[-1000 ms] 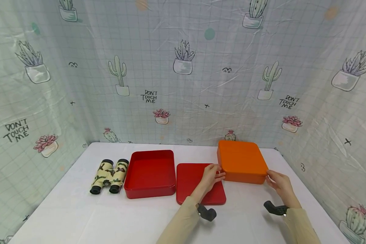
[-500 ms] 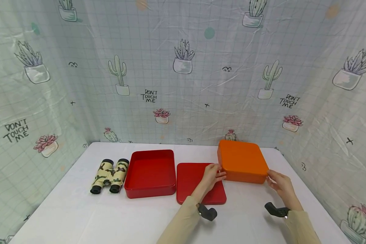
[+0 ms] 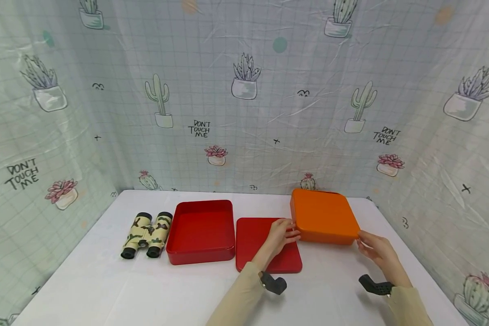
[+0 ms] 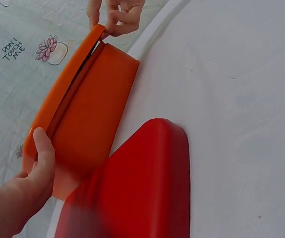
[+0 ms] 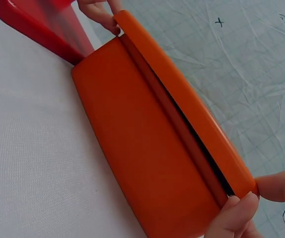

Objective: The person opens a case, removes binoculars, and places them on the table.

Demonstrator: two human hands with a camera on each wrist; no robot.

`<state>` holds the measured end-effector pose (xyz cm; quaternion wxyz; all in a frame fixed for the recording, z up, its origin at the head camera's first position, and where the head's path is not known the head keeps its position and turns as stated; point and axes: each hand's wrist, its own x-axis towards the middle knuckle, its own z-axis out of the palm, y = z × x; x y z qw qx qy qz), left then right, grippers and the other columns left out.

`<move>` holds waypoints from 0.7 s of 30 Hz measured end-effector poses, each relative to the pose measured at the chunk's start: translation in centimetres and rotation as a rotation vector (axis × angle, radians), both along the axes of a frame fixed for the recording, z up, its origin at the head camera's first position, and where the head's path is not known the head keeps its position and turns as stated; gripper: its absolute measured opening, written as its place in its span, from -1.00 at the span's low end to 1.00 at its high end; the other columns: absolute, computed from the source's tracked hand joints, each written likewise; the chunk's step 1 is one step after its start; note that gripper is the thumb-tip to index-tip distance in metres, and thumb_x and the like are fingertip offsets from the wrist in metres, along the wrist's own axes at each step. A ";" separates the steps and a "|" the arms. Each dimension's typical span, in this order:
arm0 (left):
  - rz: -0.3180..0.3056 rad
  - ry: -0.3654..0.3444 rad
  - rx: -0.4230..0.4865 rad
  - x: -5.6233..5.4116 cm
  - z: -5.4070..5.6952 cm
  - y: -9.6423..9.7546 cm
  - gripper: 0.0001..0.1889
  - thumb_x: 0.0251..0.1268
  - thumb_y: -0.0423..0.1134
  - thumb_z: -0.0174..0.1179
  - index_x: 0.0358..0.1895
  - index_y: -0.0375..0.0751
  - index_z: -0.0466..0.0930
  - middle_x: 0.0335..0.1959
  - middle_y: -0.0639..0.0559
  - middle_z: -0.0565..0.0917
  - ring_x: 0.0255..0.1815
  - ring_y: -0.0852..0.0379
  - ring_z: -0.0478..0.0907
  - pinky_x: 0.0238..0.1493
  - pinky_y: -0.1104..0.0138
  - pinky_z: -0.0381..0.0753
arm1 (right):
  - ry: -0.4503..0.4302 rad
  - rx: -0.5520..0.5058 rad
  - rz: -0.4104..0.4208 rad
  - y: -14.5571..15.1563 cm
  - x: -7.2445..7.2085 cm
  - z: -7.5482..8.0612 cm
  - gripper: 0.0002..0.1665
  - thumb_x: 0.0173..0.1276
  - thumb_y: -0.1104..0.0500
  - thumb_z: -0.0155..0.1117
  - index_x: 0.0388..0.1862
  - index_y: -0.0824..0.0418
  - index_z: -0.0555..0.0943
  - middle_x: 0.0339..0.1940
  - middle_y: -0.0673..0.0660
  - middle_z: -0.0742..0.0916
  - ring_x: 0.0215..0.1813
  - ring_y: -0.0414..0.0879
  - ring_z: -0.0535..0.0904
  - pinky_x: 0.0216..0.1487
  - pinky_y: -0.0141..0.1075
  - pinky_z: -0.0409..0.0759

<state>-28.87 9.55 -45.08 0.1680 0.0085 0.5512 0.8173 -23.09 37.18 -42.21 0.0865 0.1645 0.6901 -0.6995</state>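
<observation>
The orange box (image 4: 95,104) stands at the right rear of the table, its lid (image 3: 326,215) raised a little along the near side. A dark gap shows between lid and body in both wrist views. My left hand (image 3: 281,233) holds the lid's near left corner, thumb on the lid's side. At the near right corner, my right hand (image 3: 381,251) pinches the lid between thumb and fingers. A flat red lid (image 3: 248,240) lies partly under my left forearm, close beside the orange box. The inside of the orange box is hidden.
Left of the red lid sits an open red box (image 3: 203,258) with a bare inside. Camouflage binoculars (image 3: 136,235) lie beside it at the far left. A cactus-print curtain (image 3: 244,136) closes off the back and sides of the white table (image 3: 146,290).
The orange lid has loosened and shifted slightly toward me, and a dark line now shows along its back edge. My right hand and wrist have moved slightly right and nearer.
</observation>
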 end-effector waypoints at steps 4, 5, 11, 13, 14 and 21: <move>-0.008 -0.003 -0.015 0.1 -0.2 -0.2 -0.49 0.24 -0.12 0.02 0.17 -0.36 0.22 0.05 -0.22 0.46 -0.21 0.04 0.62 -0.10 0.16 0.58 | -0.030 0.005 0.022 0.4 0.1 -0.2 -0.46 0.24 -0.02 0.14 0.06 0.31 0.36 -0.35 -0.10 0.55 -0.25 -0.27 0.50 -0.19 -0.50 0.55; -0.011 -0.003 -0.017 0.1 -0.2 -0.3 -0.48 0.24 -0.11 0.03 0.18 -0.36 0.21 0.05 -0.21 0.47 -0.21 0.04 0.62 -0.11 0.16 0.59 | -0.037 0.000 0.025 0.4 0.1 -0.2 -0.53 0.24 -0.02 0.13 -0.01 0.27 0.42 -0.35 -0.09 0.55 -0.26 -0.26 0.50 -0.20 -0.50 0.56; -0.045 0.017 -0.021 0.1 -0.1 -0.6 -0.46 0.25 -0.10 0.00 0.21 -0.36 0.20 0.07 -0.23 0.45 -0.18 0.01 0.62 -0.11 0.10 0.57 | -0.049 -0.235 -0.001 0.5 0.1 -0.5 -0.85 0.25 0.14 0.14 -0.52 0.03 0.56 -0.44 -0.07 0.60 -0.31 -0.22 0.54 -0.20 -0.49 0.57; -0.059 0.021 -0.018 0.1 0.0 -0.7 -0.47 0.27 -0.11 -0.03 0.21 -0.37 0.18 0.09 -0.26 0.43 -0.16 -0.01 0.61 -0.10 0.06 0.55 | -0.045 -0.250 -0.006 0.4 0.1 -0.5 -0.86 0.24 0.16 0.15 -0.52 0.03 0.54 -0.44 -0.07 0.60 -0.30 -0.22 0.54 -0.20 -0.49 0.57; -0.066 0.024 -0.017 0.2 0.1 -0.8 -0.48 0.28 -0.12 -0.05 0.21 -0.38 0.18 0.10 -0.27 0.42 -0.16 -0.02 0.61 -0.09 0.05 0.54 | -0.043 -0.242 -0.008 0.3 0.1 -0.5 -0.88 0.24 0.16 0.15 -0.50 0.03 0.53 -0.44 -0.08 0.59 -0.30 -0.22 0.54 -0.19 -0.48 0.58; -0.092 0.026 -0.036 0.3 0.4 -1.2 -0.49 0.31 -0.12 -0.08 0.22 -0.37 0.17 0.13 -0.26 0.40 -0.21 0.03 0.61 -0.11 0.05 0.56 | -0.022 -0.173 0.011 0.3 0.2 -0.7 -0.92 0.26 0.14 0.12 -0.42 0.05 0.54 -0.42 -0.13 0.57 -0.27 -0.23 0.54 -0.18 -0.47 0.58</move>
